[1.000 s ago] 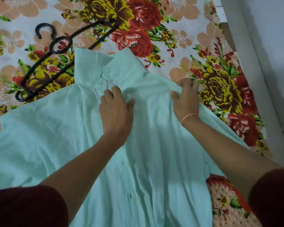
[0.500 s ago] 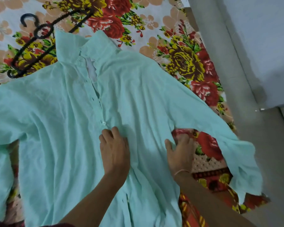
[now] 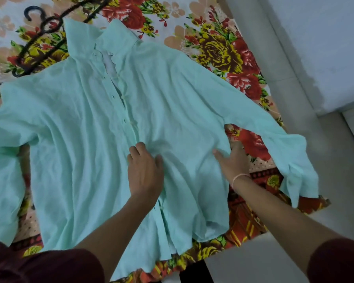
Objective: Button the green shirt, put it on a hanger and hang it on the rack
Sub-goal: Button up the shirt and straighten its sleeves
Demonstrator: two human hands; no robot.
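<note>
The pale green shirt (image 3: 80, 150) lies front up and spread wide on the floral bedsheet (image 3: 219, 50), with its collar at the far end. The upper placket gapes and shows white lining. My left hand (image 3: 144, 172) presses flat on the placket at mid-chest. At the shirt's right side edge below the sleeve, my right hand (image 3: 233, 162) rests with straight fingers, thumb on the cloth. A black hanger (image 3: 39, 39) lies on the sheet at the far left, partly under the collar and shoulder.
The bed's right edge runs diagonally, with a pale floor and wall (image 3: 315, 58) beyond it. The shirt's right cuff (image 3: 300, 174) hangs near that edge. The near bed edge is just past the shirt's hem. No rack is in view.
Both hands have slid down from the collar and shoulder to mid-chest and the right side edge. The view has pulled back, so more of the shirt shows.
</note>
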